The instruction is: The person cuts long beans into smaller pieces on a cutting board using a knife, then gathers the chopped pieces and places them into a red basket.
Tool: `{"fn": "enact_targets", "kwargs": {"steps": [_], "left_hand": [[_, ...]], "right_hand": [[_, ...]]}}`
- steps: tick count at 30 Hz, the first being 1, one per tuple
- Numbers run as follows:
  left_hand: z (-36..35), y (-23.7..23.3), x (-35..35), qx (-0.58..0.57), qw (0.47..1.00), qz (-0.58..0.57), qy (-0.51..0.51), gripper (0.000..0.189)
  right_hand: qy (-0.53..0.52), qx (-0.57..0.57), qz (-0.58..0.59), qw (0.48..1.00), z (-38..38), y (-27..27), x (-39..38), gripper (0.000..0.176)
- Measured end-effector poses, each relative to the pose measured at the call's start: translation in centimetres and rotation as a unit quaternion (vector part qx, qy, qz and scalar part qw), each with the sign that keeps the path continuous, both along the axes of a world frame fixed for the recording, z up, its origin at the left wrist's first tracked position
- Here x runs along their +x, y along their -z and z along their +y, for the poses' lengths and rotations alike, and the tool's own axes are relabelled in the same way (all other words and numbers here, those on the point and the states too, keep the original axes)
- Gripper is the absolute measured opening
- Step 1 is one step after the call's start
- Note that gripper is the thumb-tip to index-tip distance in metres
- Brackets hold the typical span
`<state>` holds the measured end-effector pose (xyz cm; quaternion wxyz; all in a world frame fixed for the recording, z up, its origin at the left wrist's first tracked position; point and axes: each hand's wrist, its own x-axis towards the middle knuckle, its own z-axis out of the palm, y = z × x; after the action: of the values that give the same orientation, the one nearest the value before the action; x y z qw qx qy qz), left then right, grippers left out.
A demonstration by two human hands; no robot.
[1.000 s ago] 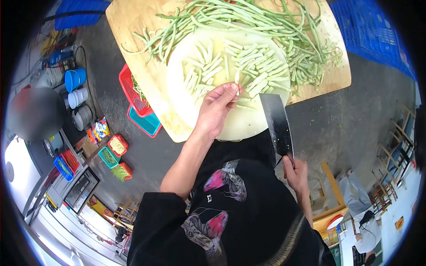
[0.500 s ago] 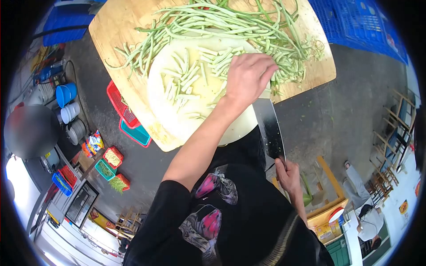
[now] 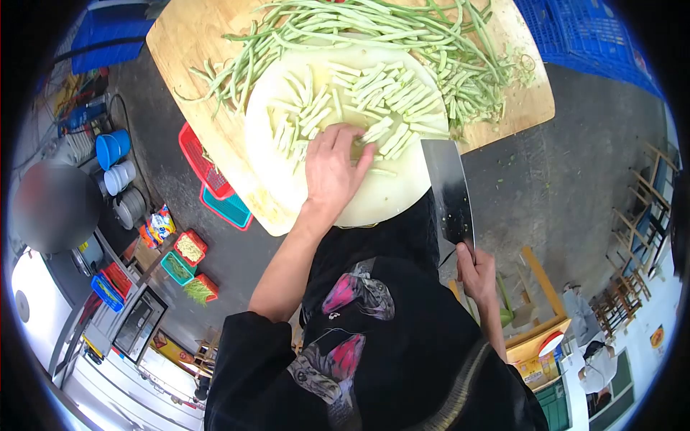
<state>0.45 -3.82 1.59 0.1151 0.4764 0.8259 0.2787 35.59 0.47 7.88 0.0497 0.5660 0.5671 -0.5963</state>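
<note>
On a round pale cutting board (image 3: pixel 392 195) lie many short pieces of cut green long beans (image 3: pixel 392 90). My left hand (image 3: pixel 334 164) is over the near part of the board, among the cut pieces. Its thumb is spread away from the fingers, and some fingertips are hidden from view. In my right hand (image 3: pixel 476 274), the handle of a broad cleaver (image 3: pixel 451 190) is gripped. The dark blade points away from me, its far end beside the board's right edge. Uncut long beans (image 3: pixel 352 21) are heaped along the board's far side.
The board rests on a wooden tabletop (image 3: pixel 194 47). Bean scraps (image 3: pixel 474 100) lie at its right. Blue crates (image 3: pixel 582 43) stand beyond, with red (image 3: pixel 205 167) and teal (image 3: pixel 228 208) baskets below left. Another person (image 3: pixel 600 366) is at lower right.
My left hand has moved left and nearer to me, from the board's right side to its near middle, and its thumb has spread. The cut pieces at the right are now uncovered. The cleaver stays in my right hand.
</note>
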Motion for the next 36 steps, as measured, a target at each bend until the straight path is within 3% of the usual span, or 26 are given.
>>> {"fn": "enact_targets", "kwargs": {"steps": [6,14,18,21,25,28,31,34,36], "left_hand": [[-2.6,-0.1,-1.0,-0.028,0.998,0.039,-0.027,0.023],[-4.7,-0.2,-1.5,-0.024,0.999,0.036,0.018,0.025],[-4.2,-0.9,-2.0,-0.029,0.999,0.001,-0.024,0.028],[-0.9,-0.7,-2.5,0.047,0.997,-0.02,-0.052,0.03],[6.5,-1.9,-3.1,0.115,0.992,0.024,0.036,0.034],[8.5,0.1,-3.8,0.044,0.994,0.014,0.096,0.034],[8.1,1.0,-4.8,0.041,0.992,-0.001,0.117,0.033],[5.9,0.4,-5.2,0.046,0.987,0.06,0.142,0.032],[4.6,0.7,-5.6,0.041,0.987,0.026,0.156,0.034]], "right_hand": [[-0.028,0.009,-0.02,0.999,-0.3,0.1,-0.7,0.037],[-0.097,0.067,-0.005,0.993,-0.6,0.5,-1.3,0.036],[0.006,-0.009,0.014,1.0,-0.8,-0.2,-1.4,0.043],[0.041,0.014,0.012,0.999,-0.6,0.7,-0.4,0.046],[0.068,0.013,0.025,0.997,0.4,0.4,-0.8,0.047],[0.077,0.023,0.039,0.996,0.7,0.5,-1.2,0.046],[0.081,0.042,0.02,0.996,0.8,1.1,-1.1,0.041],[0.034,0.142,0.011,0.989,1.1,2.1,-1.4,0.034],[-0.015,0.219,-0.005,0.976,2.2,1.9,-2.5,0.029]]}}
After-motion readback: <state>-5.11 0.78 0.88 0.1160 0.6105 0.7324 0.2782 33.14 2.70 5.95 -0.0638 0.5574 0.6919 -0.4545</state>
